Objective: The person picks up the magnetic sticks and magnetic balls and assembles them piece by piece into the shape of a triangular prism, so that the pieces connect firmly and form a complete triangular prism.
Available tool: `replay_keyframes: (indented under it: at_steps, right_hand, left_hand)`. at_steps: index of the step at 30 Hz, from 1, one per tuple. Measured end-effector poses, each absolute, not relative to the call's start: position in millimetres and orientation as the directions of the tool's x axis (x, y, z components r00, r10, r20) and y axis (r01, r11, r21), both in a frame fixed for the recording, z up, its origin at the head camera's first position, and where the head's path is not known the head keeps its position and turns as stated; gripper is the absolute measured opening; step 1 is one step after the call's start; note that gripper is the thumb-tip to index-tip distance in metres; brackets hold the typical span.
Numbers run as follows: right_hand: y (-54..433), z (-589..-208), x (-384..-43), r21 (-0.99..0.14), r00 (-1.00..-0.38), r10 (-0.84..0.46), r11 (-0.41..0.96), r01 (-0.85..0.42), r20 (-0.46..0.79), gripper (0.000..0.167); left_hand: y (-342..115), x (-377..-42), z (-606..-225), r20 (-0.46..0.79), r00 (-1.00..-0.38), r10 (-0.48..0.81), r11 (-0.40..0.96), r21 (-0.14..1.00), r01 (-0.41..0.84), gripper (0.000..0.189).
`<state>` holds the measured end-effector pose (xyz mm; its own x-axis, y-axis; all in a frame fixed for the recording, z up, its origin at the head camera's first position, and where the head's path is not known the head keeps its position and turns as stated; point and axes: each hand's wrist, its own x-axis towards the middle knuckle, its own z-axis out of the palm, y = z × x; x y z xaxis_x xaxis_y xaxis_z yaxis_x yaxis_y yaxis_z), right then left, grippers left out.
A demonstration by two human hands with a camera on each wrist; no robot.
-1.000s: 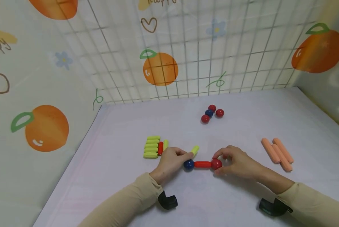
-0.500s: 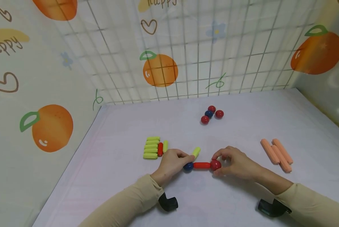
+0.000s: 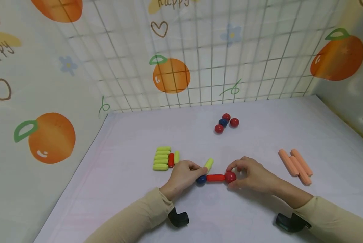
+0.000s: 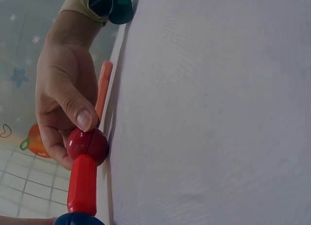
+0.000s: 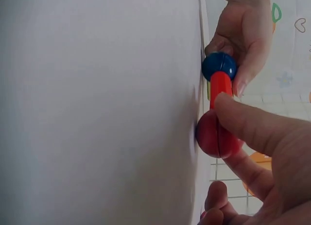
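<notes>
A red rod (image 3: 215, 178) joins a blue ball (image 3: 201, 179) on its left to a dark red ball (image 3: 230, 177) on its right. My left hand (image 3: 182, 177) grips the blue ball, its thumb and fingers on either side in the right wrist view. With thumb and fingertips my right hand (image 3: 254, 177) pinches the red ball (image 4: 88, 146), as the left wrist view also shows. A short yellow rod (image 3: 209, 163) slants up behind the left fingertips; whether it joins the blue ball is hidden.
Several yellow rods (image 3: 161, 157) and a red rod (image 3: 171, 160) lie beside the left hand. Farther back sit several balls, red (image 3: 234, 122) and blue (image 3: 223, 122). Longer orange rods (image 3: 295, 167) lie at the right. A white gridded curtain (image 3: 211, 67) backs the table.
Both hands keep their hold on the joined pieces. The left thumb covers slightly more of the blue ball's top than a second ago. The head view has shifted slightly.
</notes>
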<state>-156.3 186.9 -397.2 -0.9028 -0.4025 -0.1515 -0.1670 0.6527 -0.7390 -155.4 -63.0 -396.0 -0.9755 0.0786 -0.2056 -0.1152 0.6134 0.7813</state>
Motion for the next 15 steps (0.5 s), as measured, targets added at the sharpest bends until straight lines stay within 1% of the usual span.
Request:
replay_keyframes:
  at_steps: [7,15]
  right_hand:
    - [189,-394,-159,-0.713,-0.904,-0.404,0.674,-0.193,-0.138,0.047]
    - [189,-393,-160,-0.741,-0.898,-0.418,0.644,-0.190,-0.133,0.049]
  left_hand:
    - [-67,-150,-397,-0.186,-0.976,0.114,0.633,0.771,-0.073,0.028]
    - [-68,-144,-394,-0.202,-0.971,0.126,0.644,0.762,-0.075,0.029]
